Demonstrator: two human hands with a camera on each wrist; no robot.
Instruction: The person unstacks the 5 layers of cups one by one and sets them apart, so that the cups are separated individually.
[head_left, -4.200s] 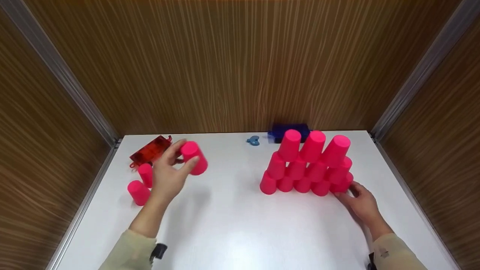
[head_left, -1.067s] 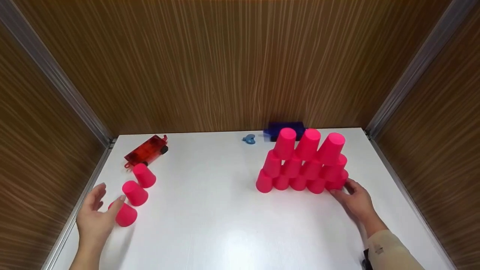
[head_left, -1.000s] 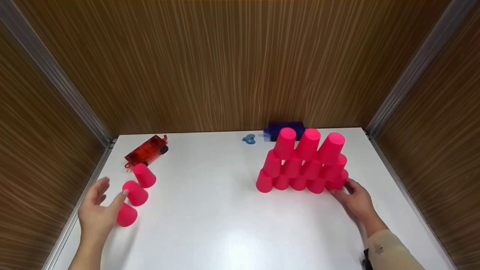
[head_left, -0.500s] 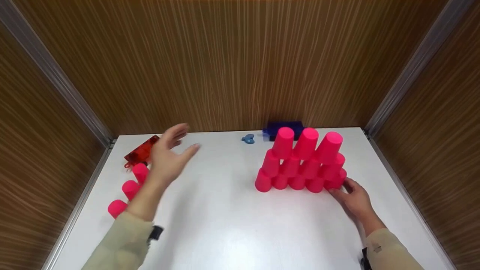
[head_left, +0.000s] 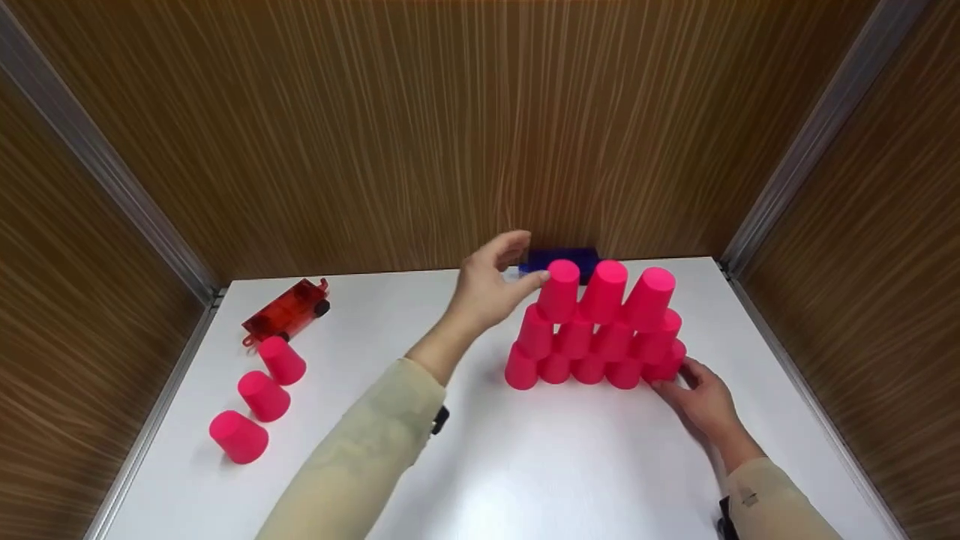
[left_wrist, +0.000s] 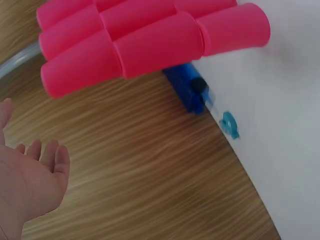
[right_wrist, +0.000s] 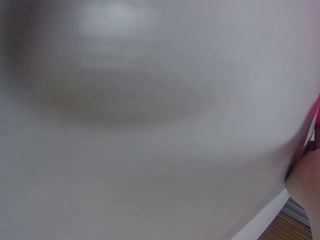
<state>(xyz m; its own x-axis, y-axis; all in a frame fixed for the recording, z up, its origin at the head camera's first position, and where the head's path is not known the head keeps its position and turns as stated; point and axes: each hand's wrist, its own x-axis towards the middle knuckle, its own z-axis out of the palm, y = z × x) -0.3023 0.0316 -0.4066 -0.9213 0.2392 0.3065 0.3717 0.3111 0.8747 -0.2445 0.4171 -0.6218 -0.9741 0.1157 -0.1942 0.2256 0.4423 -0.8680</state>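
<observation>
Upside-down pink cups stand in a three-tier wall on the white table (head_left: 480,480). Three of them form its top row, including a top-left cup (head_left: 559,292). My left hand (head_left: 487,289) is at that cup's left side, thumb and fingers spread and holding nothing; in the left wrist view the left hand (left_wrist: 35,180) appears apart from the pink cups (left_wrist: 160,45). My right hand (head_left: 705,401) holds the bottom-right cup (head_left: 664,364) low down, thumb in front and fingers at its right side. Only an edge of the right hand (right_wrist: 306,175) shows in the right wrist view.
Three loose pink cups (head_left: 264,396) stand upside down in a slanted row at left. Behind them lies a red toy wagon (head_left: 285,311). A blue toy wagon (head_left: 559,259) is behind the wall, with a small blue piece (left_wrist: 229,125) beside it.
My left hand first held a cup, which now stands among the loose ones at left. Emptied, that hand has swung right to the wall's top-left cup. My right hand has stayed put.
</observation>
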